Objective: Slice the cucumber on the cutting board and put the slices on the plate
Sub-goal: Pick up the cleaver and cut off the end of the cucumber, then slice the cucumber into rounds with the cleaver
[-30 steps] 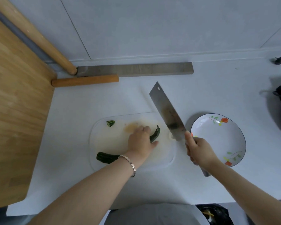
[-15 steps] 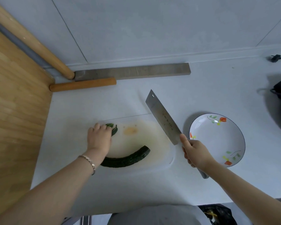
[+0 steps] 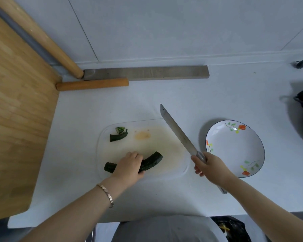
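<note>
Your left hand [image 3: 129,165] has left the cut ends [image 3: 118,137]; its grip now curls over the cucumber [image 3: 153,160]. Your right hand [image 3: 208,165] clasps the raised knife [image 3: 178,132], ready to slice.

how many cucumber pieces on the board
3: small end and stem piece at the board's far left; long piece under the left hand, which may hide more.

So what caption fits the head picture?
Left hand holds the cucumber on the board; right hand holds a knife near the plate.
</note>
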`<action>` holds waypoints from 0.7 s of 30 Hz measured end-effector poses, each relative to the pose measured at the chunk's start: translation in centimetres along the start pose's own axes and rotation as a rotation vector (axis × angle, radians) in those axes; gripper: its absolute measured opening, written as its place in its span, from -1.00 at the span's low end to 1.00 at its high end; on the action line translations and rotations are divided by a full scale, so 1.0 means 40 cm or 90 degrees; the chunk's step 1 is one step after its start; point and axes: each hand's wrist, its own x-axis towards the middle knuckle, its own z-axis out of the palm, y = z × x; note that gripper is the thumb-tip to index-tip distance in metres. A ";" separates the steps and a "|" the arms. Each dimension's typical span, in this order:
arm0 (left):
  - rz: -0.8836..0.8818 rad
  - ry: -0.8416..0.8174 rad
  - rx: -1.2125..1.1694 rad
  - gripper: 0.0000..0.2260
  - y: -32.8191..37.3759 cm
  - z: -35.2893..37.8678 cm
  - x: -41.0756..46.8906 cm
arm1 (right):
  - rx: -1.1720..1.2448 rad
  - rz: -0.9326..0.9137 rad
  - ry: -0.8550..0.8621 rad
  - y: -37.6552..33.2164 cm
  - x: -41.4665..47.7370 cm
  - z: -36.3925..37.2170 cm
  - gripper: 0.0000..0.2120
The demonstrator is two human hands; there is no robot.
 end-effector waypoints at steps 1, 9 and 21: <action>-0.012 0.015 -0.015 -0.71 0.008 -0.002 -0.001 | 0.012 0.000 -0.006 0.002 -0.003 -0.001 -0.78; -0.147 0.095 0.128 -0.47 0.020 -0.019 0.061 | 0.079 0.053 0.030 -0.012 -0.004 -0.009 -0.68; -0.150 0.086 -0.120 -0.61 0.067 -0.011 0.066 | 0.125 0.100 0.027 0.002 -0.014 -0.006 -0.52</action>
